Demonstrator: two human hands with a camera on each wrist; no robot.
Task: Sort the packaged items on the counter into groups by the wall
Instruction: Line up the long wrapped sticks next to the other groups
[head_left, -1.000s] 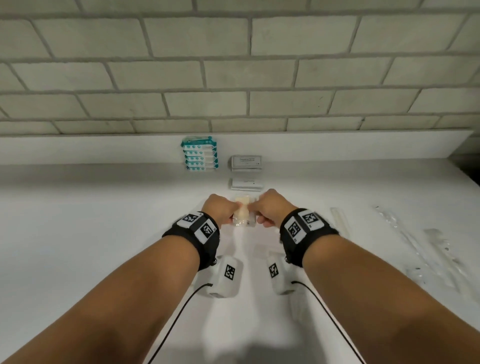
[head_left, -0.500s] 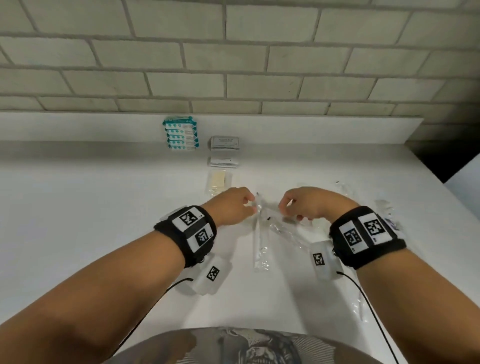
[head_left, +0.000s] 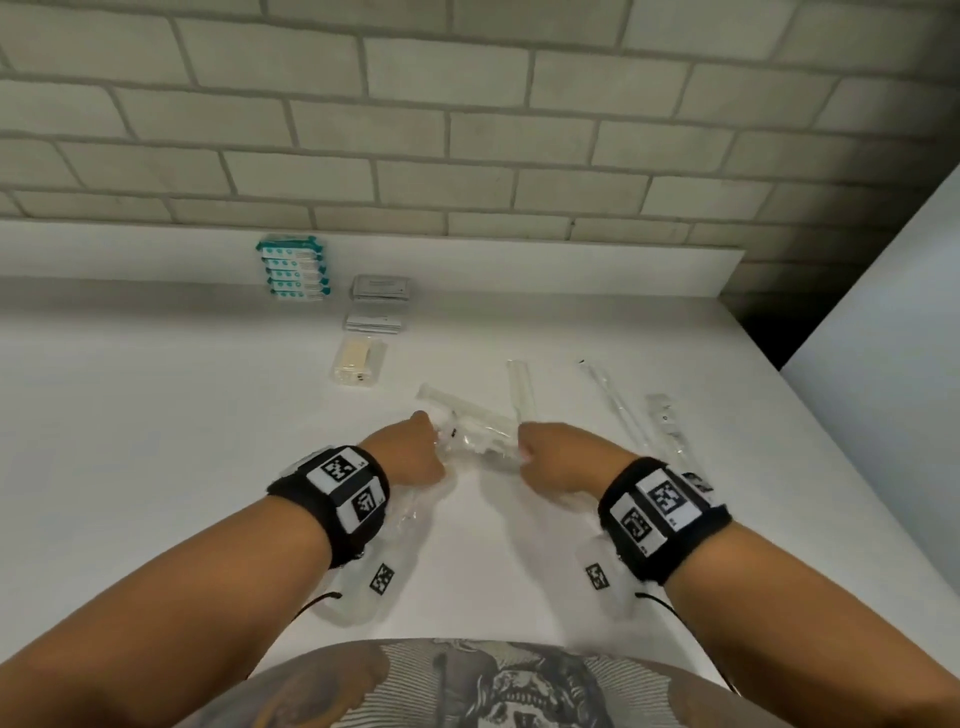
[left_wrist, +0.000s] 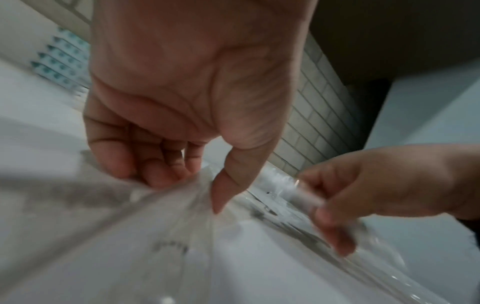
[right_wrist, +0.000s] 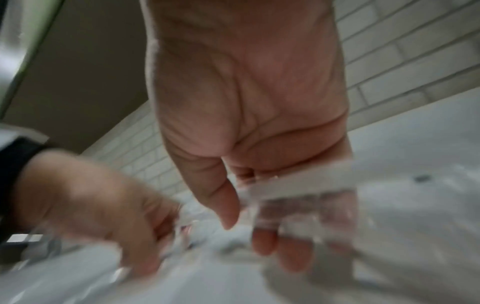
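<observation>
Both hands hold a bunch of long clear plastic packets (head_left: 475, 428) just above the white counter (head_left: 156, 415). My left hand (head_left: 431, 447) pinches one end between thumb and fingers (left_wrist: 166, 174). My right hand (head_left: 524, 452) curls its fingers (right_wrist: 265, 242) round the other end, the clear wrap (right_wrist: 298, 185) lying across them. Sorted by the wall are a stack of teal packs (head_left: 293, 273), two piles of grey-white sachets (head_left: 382, 286) (head_left: 374, 323) and a beige packet (head_left: 358, 361).
More clear packets lie loose on the right: one (head_left: 521, 387) just beyond my right hand, a long one (head_left: 615, 402) and a short one (head_left: 667, 426). The counter ends at a dark gap (head_left: 769, 322) and a white panel (head_left: 883, 322) on the right.
A second ago both hands were at the beige packet near the sachets. They let it go, drew back toward me and gathered the long clear packets, which they now grip together.
</observation>
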